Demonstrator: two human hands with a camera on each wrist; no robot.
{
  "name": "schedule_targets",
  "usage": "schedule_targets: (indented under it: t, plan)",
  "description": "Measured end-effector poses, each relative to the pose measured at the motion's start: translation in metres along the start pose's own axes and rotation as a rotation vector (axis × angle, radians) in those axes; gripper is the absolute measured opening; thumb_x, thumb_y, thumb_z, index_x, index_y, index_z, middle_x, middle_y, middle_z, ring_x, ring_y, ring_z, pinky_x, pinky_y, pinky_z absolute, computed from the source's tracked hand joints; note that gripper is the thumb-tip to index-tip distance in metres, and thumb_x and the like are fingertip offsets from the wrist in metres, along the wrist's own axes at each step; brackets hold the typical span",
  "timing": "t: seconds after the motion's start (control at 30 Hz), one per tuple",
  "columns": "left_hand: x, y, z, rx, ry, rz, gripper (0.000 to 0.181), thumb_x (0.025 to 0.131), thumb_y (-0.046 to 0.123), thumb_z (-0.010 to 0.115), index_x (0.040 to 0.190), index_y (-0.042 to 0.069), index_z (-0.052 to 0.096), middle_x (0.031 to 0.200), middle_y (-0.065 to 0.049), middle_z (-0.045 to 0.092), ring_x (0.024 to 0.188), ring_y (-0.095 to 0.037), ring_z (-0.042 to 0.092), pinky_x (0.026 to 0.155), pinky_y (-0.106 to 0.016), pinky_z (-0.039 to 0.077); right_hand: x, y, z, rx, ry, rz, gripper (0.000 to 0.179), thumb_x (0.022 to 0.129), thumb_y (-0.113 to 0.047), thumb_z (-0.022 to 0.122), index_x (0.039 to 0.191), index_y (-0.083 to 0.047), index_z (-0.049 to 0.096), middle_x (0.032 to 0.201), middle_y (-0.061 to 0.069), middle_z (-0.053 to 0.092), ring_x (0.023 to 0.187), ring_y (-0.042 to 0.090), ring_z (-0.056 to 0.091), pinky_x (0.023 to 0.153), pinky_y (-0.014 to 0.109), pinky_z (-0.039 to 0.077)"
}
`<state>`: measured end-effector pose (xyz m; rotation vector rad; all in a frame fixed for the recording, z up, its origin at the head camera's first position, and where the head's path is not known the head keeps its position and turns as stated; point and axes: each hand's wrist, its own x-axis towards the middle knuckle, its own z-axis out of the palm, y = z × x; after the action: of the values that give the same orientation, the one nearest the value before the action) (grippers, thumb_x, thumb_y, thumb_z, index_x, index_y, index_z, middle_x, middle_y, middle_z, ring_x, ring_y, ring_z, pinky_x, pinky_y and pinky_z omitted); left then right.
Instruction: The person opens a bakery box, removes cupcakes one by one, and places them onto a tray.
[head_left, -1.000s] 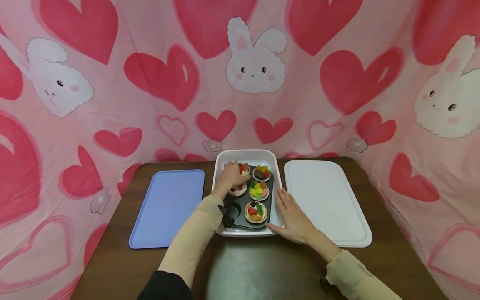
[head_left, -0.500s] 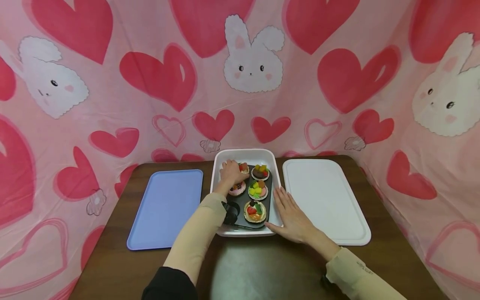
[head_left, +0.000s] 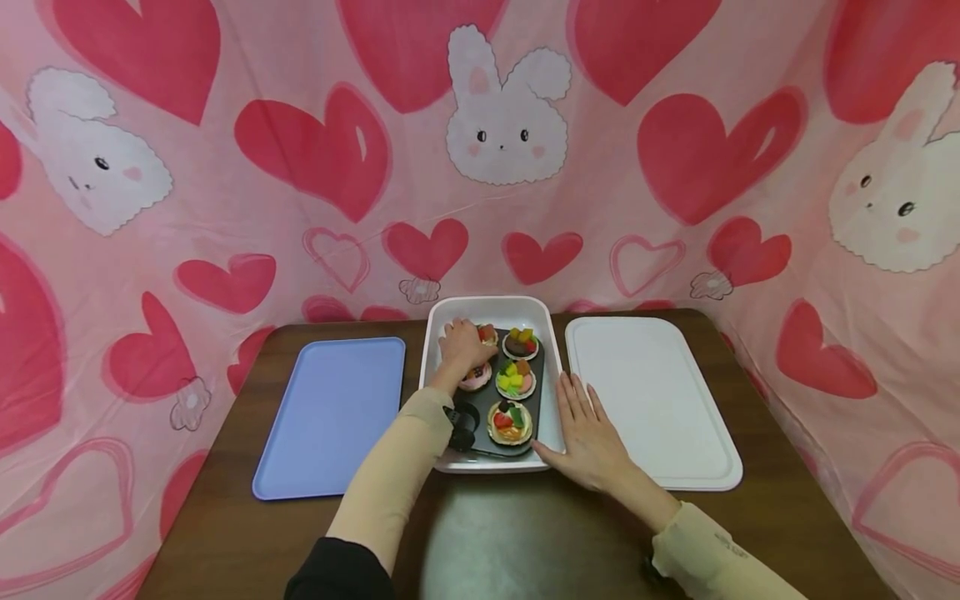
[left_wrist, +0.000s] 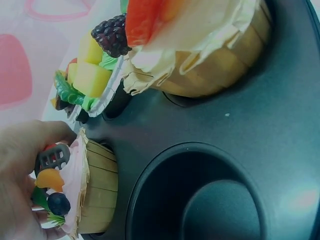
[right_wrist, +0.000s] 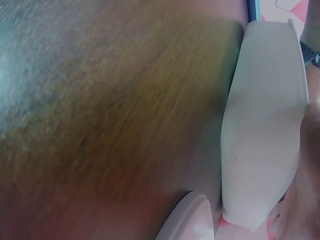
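Note:
My left hand [head_left: 461,350] reaches into a white tub [head_left: 491,468] over a dark muffin tin [left_wrist: 295,145]. Its thumb and curled fingers hold the far-left toy cupcake [head_left: 488,335], largely hidden under the hand. Just nearer sits a pink-frosted cupcake [left_wrist: 102,190] with berries, seated in its well. Three more fruit-topped cupcakes fill the right column, the nearest being a strawberry one [head_left: 510,423]. The near-left well [left_wrist: 220,210] holds nothing. My right hand [head_left: 596,450] lies with straight fingers along the tub's right wall [right_wrist: 262,125].
A blue tray [head_left: 337,408] lies left of the tub and a white tray [head_left: 660,400] right of it, both on a dark wooden table [head_left: 225,533]. Behind hangs a pink cloth [head_left: 585,283] with hearts and rabbits.
The left hand stays over the far-left cupcake almost unmoved. The right hand has shifted slightly along the tub's edge, its fingers a little more spread. The view has drifted slightly.

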<state>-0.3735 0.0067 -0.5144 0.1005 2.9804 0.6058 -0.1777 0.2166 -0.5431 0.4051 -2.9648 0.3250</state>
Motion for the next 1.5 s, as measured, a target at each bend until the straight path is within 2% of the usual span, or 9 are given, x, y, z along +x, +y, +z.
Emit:
schedule_targets:
  t: [0.3,0.63,0.8,0.9,1.07,1.23,1.5]
  plan:
    - [-0.001,0.001,0.004,-0.016,-0.001,-0.002,0.076,0.094,0.05,0.082,0.14,-0.006,0.059,0.144,-0.023,0.06,0.137,-0.04,0.057,0.119,-0.061,0.048,-0.005,0.0,0.001,0.034,-0.001,0.022,0.114,0.095,-0.063,0.069,0.17,0.01,0.024,0.18,0.028,0.024,0.17,0.044,0.023,0.138,0.06,0.023]
    - [-0.005,0.002,0.005,-0.019,0.011,-0.005,0.076,0.095,0.049,0.081,0.144,-0.005,0.059,0.143,-0.024,0.059,0.134,-0.043,0.062,0.12,-0.063,0.046,-0.007,0.002,0.002,0.04,0.042,-0.013,0.111,0.097,-0.062,0.069,0.168,0.012,0.028,0.178,0.031,0.029,0.168,0.046,0.028,0.136,0.06,0.029]
    - [-0.004,0.002,0.005,-0.022,0.009,0.006,0.077,0.095,0.049,0.082,0.143,-0.006,0.06,0.141,-0.024,0.06,0.131,-0.043,0.064,0.119,-0.062,0.047,-0.006,0.003,0.003,0.035,0.041,-0.01,0.111,0.097,-0.062,0.069,0.168,0.012,0.028,0.178,0.03,0.028,0.168,0.044,0.028,0.136,0.058,0.029]
    - [-0.002,0.002,0.005,-0.019,0.014,0.016,0.073,0.094,0.049,0.083,0.136,-0.006,0.062,0.137,-0.024,0.061,0.126,-0.043,0.066,0.116,-0.059,0.05,-0.005,0.004,0.003,0.04,0.033,-0.005,0.112,0.096,-0.063,0.069,0.168,0.011,0.026,0.179,0.029,0.027,0.169,0.043,0.027,0.137,0.057,0.028]
    - [0.003,-0.002,0.002,-0.096,0.016,0.023,0.063,0.091,0.045,0.086,0.124,-0.005,0.066,0.132,-0.026,0.062,0.119,-0.044,0.067,0.108,-0.058,0.055,-0.004,0.003,0.003,0.048,0.021,-0.002,0.113,0.096,-0.063,0.069,0.169,0.011,0.024,0.18,0.028,0.025,0.17,0.042,0.025,0.138,0.056,0.027]
    - [0.005,-0.008,0.002,-0.185,0.019,0.014,0.059,0.09,0.04,0.086,0.123,-0.005,0.067,0.133,-0.028,0.06,0.121,-0.044,0.064,0.106,-0.058,0.055,-0.001,0.002,0.003,0.048,0.01,0.0,0.113,0.097,-0.064,0.068,0.17,0.009,0.024,0.181,0.027,0.025,0.17,0.042,0.025,0.138,0.056,0.027]
    - [-0.001,-0.004,-0.002,-0.212,0.064,0.05,0.056,0.088,0.035,0.087,0.121,-0.006,0.067,0.128,-0.028,0.061,0.117,-0.046,0.065,0.103,-0.057,0.057,0.001,0.003,0.002,0.051,-0.011,0.012,0.113,0.097,-0.065,0.066,0.17,0.009,0.024,0.181,0.027,0.023,0.17,0.042,0.024,0.138,0.056,0.027]
